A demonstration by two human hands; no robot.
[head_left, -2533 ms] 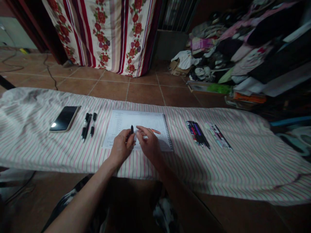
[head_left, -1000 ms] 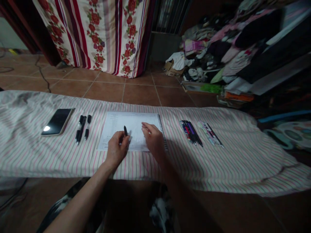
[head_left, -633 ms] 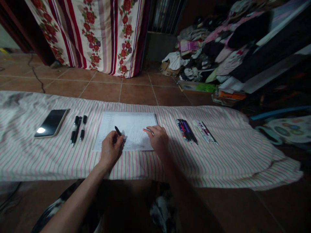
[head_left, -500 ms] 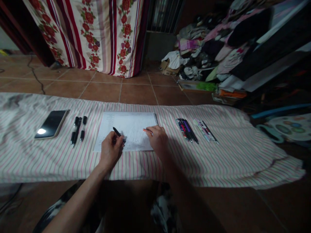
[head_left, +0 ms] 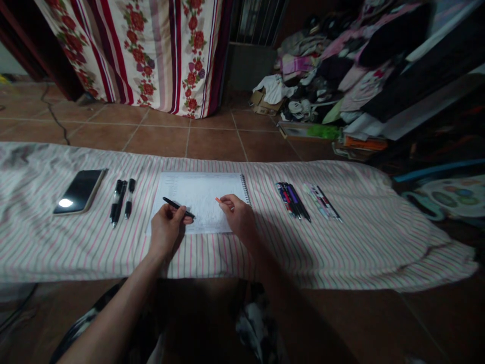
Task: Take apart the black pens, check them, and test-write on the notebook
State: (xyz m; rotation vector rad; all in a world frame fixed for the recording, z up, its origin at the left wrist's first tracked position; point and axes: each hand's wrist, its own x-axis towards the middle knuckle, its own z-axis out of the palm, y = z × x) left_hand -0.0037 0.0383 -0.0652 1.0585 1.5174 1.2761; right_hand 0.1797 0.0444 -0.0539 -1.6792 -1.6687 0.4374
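- The black pen (head_left: pixel 172 203) is over the near-left part of the spiral notebook (head_left: pixel 202 192), its long axis slanting across the page: one end points left and slightly away from the person, the other right and slightly toward them.
- The left hand (head_left: pixel 165 226) pinches it near mid-length between thumb and fingers, the fingers curled beneath; both ends stick out of the grip.
- The orange stick (head_left: pixel 219 200) pokes from the right hand (head_left: pixel 239 216), its visible end pointing left and a little away; the rest is hidden.
- That hand pinches it between thumb and fingertips, over the page's right half, well apart from the left hand.
- The notebook lies open-faced, its coil along the right edge.
- To its left lie three black-and-clear pens (head_left: pixel 129 199), then a phone (head_left: pixel 80 192).
- To its right lie a dark pen group (head_left: pixel 292 202) and a paler pen group (head_left: pixel 322 202).
- A striped cloth (head_left: pixel 371 227) lies under everything.
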